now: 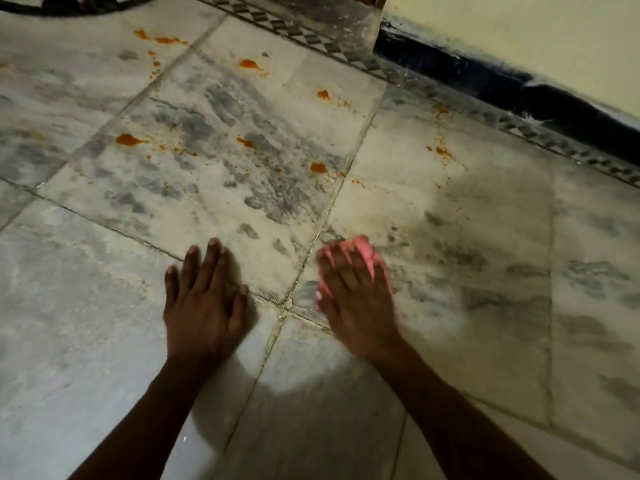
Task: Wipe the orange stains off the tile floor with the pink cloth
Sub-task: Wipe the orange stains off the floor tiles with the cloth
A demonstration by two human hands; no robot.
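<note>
Right hand [349, 289] lies flat and blurred on the pink cloth [363, 251], pressing it to the tile floor [485, 306] beside a grout joint. I see my left hand [204, 299] spread flat, empty. Orange stains [128, 139] lie farther out.

Hands: two, left hand [204, 299] at 7 o'clock, right hand [353, 299] at 5 o'clock. Pink cloth [363, 251]: one, under the right palm. Orange stains [128, 139]: about nine larger blobs counted, spread 10 to 2 o'clock, plus small specks too many to count. Tile floor [86, 306]: at least six tiles in view. Patterned border strip [311, 36]: one, 12 to 3 o'clock.
</note>
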